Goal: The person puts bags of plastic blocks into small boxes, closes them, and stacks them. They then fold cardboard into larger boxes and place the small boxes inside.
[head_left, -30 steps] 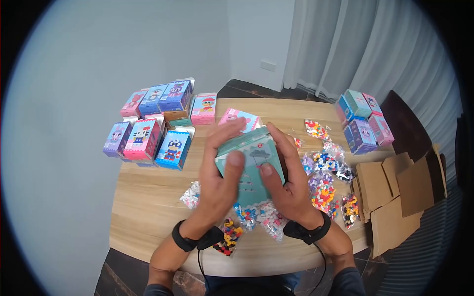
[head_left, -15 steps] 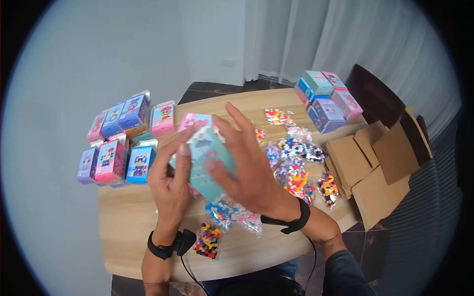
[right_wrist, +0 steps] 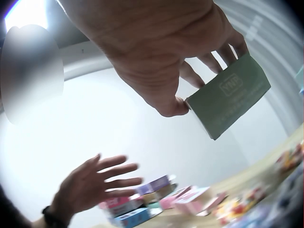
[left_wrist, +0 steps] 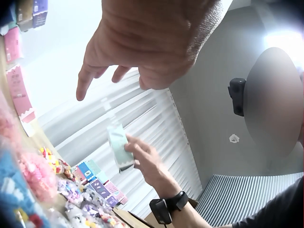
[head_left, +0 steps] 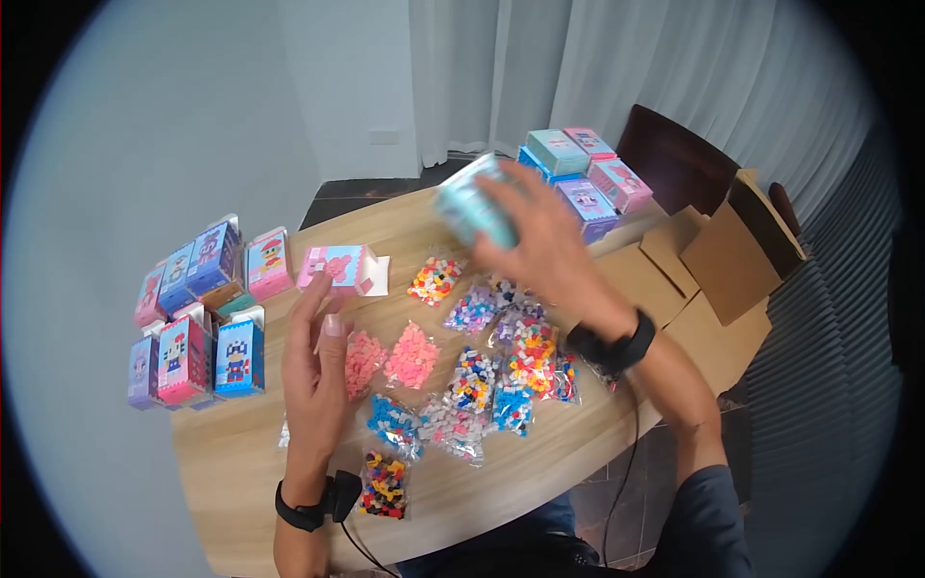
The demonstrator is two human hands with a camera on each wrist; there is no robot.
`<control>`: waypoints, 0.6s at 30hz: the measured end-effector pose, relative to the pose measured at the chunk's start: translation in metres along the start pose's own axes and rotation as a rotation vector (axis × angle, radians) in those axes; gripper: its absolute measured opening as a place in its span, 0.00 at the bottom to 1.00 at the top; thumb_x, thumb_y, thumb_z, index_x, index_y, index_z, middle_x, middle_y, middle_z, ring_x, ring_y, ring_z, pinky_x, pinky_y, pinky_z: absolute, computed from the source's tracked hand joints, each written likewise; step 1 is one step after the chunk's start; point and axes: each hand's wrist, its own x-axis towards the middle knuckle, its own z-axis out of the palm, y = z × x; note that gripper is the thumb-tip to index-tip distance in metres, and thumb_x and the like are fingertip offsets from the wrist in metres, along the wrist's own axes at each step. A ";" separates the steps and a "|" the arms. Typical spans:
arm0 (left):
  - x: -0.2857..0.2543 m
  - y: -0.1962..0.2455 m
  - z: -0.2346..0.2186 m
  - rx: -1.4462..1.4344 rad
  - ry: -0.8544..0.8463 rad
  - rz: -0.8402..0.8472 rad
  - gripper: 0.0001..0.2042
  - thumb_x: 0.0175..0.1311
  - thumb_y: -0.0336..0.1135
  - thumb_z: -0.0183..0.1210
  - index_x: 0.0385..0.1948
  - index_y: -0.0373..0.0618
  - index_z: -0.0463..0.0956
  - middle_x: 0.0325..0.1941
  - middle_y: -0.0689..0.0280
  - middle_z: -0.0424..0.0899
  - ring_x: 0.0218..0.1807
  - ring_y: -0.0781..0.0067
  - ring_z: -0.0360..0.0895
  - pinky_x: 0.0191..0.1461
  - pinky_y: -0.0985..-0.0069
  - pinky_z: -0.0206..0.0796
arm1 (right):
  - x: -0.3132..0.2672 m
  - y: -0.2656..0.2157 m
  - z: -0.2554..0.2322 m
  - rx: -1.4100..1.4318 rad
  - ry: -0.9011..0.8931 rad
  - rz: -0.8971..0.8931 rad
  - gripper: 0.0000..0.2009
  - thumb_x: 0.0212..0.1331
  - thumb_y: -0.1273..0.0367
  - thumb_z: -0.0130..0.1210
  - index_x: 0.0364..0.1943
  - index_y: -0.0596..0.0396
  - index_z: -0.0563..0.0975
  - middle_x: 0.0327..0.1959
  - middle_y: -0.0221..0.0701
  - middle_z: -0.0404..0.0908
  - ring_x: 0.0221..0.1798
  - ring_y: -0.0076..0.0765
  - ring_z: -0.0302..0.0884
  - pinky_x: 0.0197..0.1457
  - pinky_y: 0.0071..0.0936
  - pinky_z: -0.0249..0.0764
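Observation:
My right hand (head_left: 544, 236) grips a mint-green toy box (right_wrist: 230, 97), thumb on one side and fingers on the other, raised over the far part of the table. Blurred in the head view, the box shows a small printed panel with pale lettering in the right wrist view. My left hand (head_left: 318, 385) holds nothing; its fingers are spread and relaxed in the right wrist view. Just beyond it, a pink box (head_left: 330, 265) lies with its white flap folded out. Bags of pink bricks (head_left: 412, 356) rest to the right of the left hand.
Several character boxes (head_left: 239, 356) stand in rows at the left. Another cluster of boxes (head_left: 588, 202) sits at the far right. Bags of mixed bricks (head_left: 532, 354) cover the table's middle. An opened brown carton (head_left: 752, 255) stands at the right edge, near a dark chair (head_left: 689, 159).
Both hands held the green box before. The left hand has let go and drawn back, while the right hand has carried the box away and to the right. The head view has turned right.

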 end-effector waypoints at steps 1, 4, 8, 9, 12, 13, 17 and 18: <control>0.000 -0.001 -0.003 0.065 -0.018 0.023 0.21 0.83 0.39 0.47 0.71 0.39 0.68 0.75 0.56 0.68 0.72 0.56 0.72 0.69 0.61 0.73 | 0.005 0.028 -0.007 -0.080 -0.014 0.056 0.31 0.54 0.58 0.64 0.62 0.56 0.77 0.67 0.57 0.72 0.63 0.67 0.76 0.66 0.53 0.75; 0.000 0.007 -0.007 0.143 -0.056 0.072 0.18 0.79 0.33 0.52 0.66 0.40 0.73 0.75 0.55 0.68 0.73 0.60 0.70 0.67 0.65 0.73 | 0.011 0.112 -0.023 -0.332 -0.061 0.241 0.28 0.54 0.55 0.62 0.57 0.57 0.81 0.61 0.55 0.78 0.60 0.64 0.79 0.63 0.53 0.77; 0.000 0.012 -0.005 0.207 -0.108 0.120 0.17 0.75 0.30 0.56 0.63 0.40 0.76 0.74 0.53 0.70 0.71 0.59 0.73 0.63 0.67 0.76 | -0.005 0.186 -0.016 -0.431 -0.047 0.320 0.24 0.56 0.56 0.63 0.51 0.59 0.84 0.55 0.52 0.82 0.56 0.62 0.80 0.60 0.52 0.77; 0.000 0.014 -0.006 0.213 -0.109 0.116 0.17 0.75 0.30 0.56 0.63 0.40 0.76 0.74 0.53 0.70 0.71 0.59 0.73 0.63 0.67 0.76 | -0.010 0.200 -0.012 -0.425 -0.049 0.322 0.24 0.56 0.56 0.63 0.51 0.59 0.84 0.55 0.52 0.82 0.56 0.62 0.80 0.60 0.52 0.77; -0.001 0.021 -0.012 0.300 -0.114 0.093 0.17 0.74 0.30 0.58 0.62 0.39 0.77 0.70 0.52 0.74 0.68 0.58 0.76 0.62 0.66 0.77 | -0.019 0.212 0.005 -0.424 0.036 0.198 0.16 0.60 0.61 0.65 0.43 0.62 0.83 0.46 0.53 0.83 0.51 0.60 0.80 0.55 0.52 0.77; -0.001 0.019 -0.014 0.291 -0.169 0.072 0.17 0.73 0.31 0.59 0.61 0.39 0.77 0.68 0.50 0.75 0.66 0.56 0.77 0.61 0.64 0.78 | -0.019 0.224 0.006 -0.463 0.023 0.081 0.16 0.62 0.60 0.64 0.38 0.64 0.82 0.43 0.53 0.82 0.49 0.59 0.80 0.53 0.53 0.75; -0.007 0.014 -0.040 0.563 -0.349 0.022 0.19 0.72 0.38 0.61 0.58 0.35 0.76 0.62 0.46 0.79 0.59 0.46 0.80 0.60 0.59 0.76 | -0.009 0.222 0.014 -0.370 0.038 0.077 0.15 0.66 0.63 0.61 0.44 0.65 0.82 0.47 0.52 0.83 0.52 0.60 0.80 0.57 0.49 0.74; -0.006 0.007 -0.054 0.592 -0.315 -0.005 0.19 0.72 0.38 0.61 0.58 0.35 0.76 0.62 0.46 0.79 0.59 0.46 0.80 0.60 0.59 0.76 | -0.003 0.201 0.018 -0.354 0.103 0.019 0.15 0.67 0.64 0.61 0.46 0.64 0.82 0.50 0.50 0.84 0.55 0.59 0.80 0.60 0.47 0.74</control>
